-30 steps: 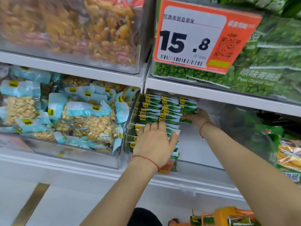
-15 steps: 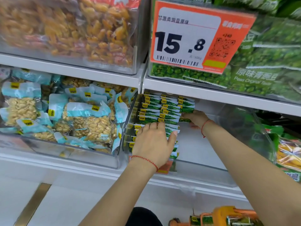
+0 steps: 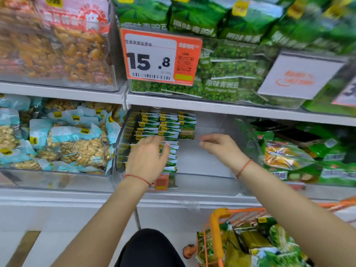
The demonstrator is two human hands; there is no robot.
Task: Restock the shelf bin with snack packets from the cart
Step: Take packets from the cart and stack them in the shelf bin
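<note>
A clear shelf bin [image 3: 204, 179] on the lower shelf holds rows of small green snack packets [image 3: 165, 126] standing upright along its left side. My left hand [image 3: 148, 158] presses flat with straight fingers against the front rows of packets. My right hand [image 3: 219, 147] hovers over the bare right part of the bin, fingers loosely bent, holding nothing, a short way right of the packets. The orange cart [image 3: 217, 234] at the bottom right carries more green snack packets [image 3: 265, 245].
A bin of blue-labelled nut packs [image 3: 77, 143] stands left of the target bin, and green and orange bags [image 3: 285, 155] lie to its right. An upper shelf [image 3: 212, 108] with a 15.8 price tag [image 3: 159, 58] overhangs the bin.
My right hand has pulled back from the rear packets and moved right, away from the rows. My left hand still presses the front rows. The camera view has tilted down, showing the cart.
</note>
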